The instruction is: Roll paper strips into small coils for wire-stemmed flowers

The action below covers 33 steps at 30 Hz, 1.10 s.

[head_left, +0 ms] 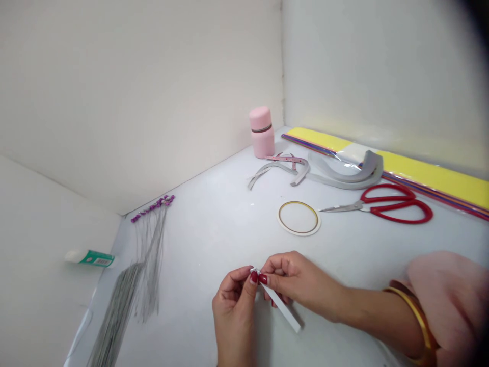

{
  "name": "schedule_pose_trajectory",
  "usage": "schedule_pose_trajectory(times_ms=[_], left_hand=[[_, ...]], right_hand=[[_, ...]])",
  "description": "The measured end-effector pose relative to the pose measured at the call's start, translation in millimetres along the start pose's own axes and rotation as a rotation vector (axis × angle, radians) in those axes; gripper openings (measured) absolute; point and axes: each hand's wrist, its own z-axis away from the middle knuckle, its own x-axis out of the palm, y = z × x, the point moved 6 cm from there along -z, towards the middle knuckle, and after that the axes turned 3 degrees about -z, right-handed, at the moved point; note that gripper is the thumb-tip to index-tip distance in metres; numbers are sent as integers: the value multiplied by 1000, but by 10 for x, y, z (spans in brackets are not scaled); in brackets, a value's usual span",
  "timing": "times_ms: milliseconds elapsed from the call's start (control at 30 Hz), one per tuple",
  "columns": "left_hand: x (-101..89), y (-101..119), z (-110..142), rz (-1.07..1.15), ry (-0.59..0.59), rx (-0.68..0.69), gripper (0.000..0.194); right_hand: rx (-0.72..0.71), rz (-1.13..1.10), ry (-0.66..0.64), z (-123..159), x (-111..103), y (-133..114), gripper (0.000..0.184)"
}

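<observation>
A narrow white paper strip slants down to the right from between my fingertips, near the front of the table. My left hand pinches its upper end between thumb and index finger. Close against it, my right hand pinches the same end, thumb tips almost touching. The bit of strip under the thumbs is mostly hidden. Just beyond the hands lies a thin roll of white tape. Red-handled scissors rest to its right, blades closed and pointing left.
A pink flask stands at the back. Before it lie pink and grey paper strips and a grey strip bundle. Yellow sheets line the right wall. Wires, purple-tipped stems and a green-white tube are left.
</observation>
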Motion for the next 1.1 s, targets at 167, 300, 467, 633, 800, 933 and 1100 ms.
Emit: schedule_pose_trajectory(times_ms=[167, 300, 467, 633, 800, 933, 1100], left_hand=[[-72, 107, -3, -308, 24, 287, 14], [-38, 277, 66, -511, 7, 644, 7], [15, 359, 79, -597, -144, 751, 18], [5, 259, -10, -544, -240, 500, 14], [8, 148, -83, -395, -265, 268, 15], [38, 182, -68, -454, -312, 342, 13], [19, 179, -35, -440, -256, 346, 13]], right_hand=[[-1, -24, 15, 1, -11, 3, 32], [-14, -84, -8, 13, 1, -30, 33], [-27, -133, -13, 6, -2, -57, 32], [-7, -131, -4, -5, -16, -42, 31], [-15, -108, -19, -8, -4, -42, 29], [-15, -83, -11, -6, -10, -40, 29], [-15, -136, -2, 1, -15, -32, 31]])
